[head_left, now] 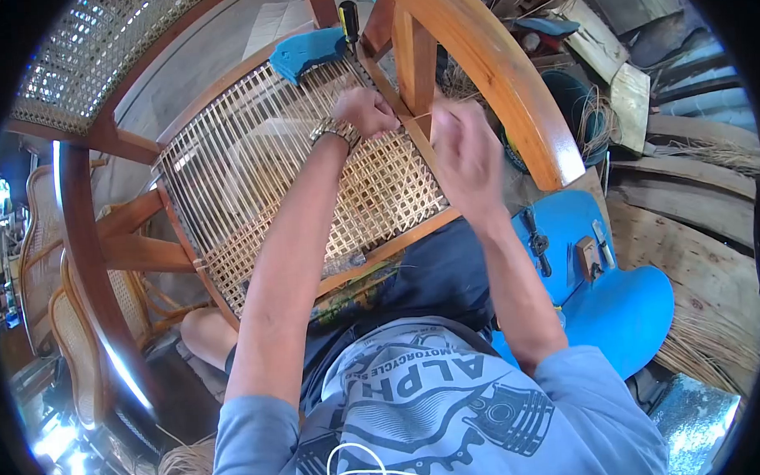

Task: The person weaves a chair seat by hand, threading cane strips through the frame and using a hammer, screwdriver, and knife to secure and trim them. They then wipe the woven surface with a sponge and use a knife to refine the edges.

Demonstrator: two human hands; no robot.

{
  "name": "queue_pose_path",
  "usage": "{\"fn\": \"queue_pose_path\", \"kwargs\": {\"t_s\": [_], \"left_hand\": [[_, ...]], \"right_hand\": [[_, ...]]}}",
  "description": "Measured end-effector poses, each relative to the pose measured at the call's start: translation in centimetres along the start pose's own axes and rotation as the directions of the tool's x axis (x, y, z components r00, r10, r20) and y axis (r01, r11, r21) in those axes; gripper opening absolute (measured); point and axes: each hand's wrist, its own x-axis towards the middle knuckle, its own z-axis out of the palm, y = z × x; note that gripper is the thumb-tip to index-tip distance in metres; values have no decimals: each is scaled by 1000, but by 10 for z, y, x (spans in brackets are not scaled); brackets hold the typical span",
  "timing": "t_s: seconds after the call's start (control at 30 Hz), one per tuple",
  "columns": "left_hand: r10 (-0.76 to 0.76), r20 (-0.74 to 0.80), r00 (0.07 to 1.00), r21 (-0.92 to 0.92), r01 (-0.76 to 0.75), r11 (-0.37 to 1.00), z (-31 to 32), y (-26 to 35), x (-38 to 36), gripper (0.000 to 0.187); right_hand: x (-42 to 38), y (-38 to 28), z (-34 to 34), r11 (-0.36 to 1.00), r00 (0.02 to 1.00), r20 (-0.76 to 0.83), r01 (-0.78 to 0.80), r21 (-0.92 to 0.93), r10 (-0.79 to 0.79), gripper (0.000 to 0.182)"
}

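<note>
A wooden chair frame (184,250) holds a half-woven cane seat (370,192). Its near part has an open lattice, while parallel strands (234,146) span the far part. My left hand (366,112), with a gold watch (334,134) at the wrist, rests on the weave by the right rail, fingers curled closed; what they pinch is hidden. Just right of that rail is my right hand (469,151), blurred by motion. Its fingers look closed on a thin cane strand (419,115) running from the rail.
A blue cloth (307,54) lies over the far rail beside a tool with a black and yellow handle (349,21). The curved wooden armrest (499,66) arches over the right side. On a blue plastic seat (642,304) at right lie small tools. Loose cane (706,343) lies beyond.
</note>
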Motion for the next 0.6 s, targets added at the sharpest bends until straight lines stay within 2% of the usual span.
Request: {"fn": "queue_pose_path", "kwargs": {"t_s": [0.07,0.1,0.13,0.2,0.23,0.3,0.37,0.43,0.53,0.6], "left_hand": [[17,-55,998,-31,-19,999,8,-4,-5,28],[13,-44,999,-33,-15,999,13,-7,-7,28],[44,-102,994,19,-43,999,17,-6,-8,27],[96,-157,983,77,-84,993,19,-3,-7,26],[133,-190,973,74,-120,990,20,-9,-8,24],[232,-214,949,42,-229,973,38,-15,-6,21],[268,-257,928,82,-255,963,47,-15,-7,20],[354,-267,896,266,-284,921,47,-17,-7,20],[381,-255,889,328,-291,899,45,-5,-11,21],[371,-256,893,371,-264,891,39,4,-14,25]], "right_hand": [[-38,27,-44,964,999,18,-27,-265,33,16],[-54,20,-70,896,902,55,-417,-153,429,18],[-83,56,-91,925,969,10,-234,-301,248,18],[-149,115,-135,772,942,95,-203,-603,322,18],[-169,131,-142,763,942,79,-214,-610,327,18],[-224,146,-173,490,733,105,-333,-805,671,14],[-261,168,-192,477,732,112,-313,-821,672,11],[-264,166,-202,477,732,103,-324,-817,674,13],[-267,162,-216,452,724,68,-351,-820,687,14],[-263,154,-221,404,696,-14,-433,-806,718,17]]}}
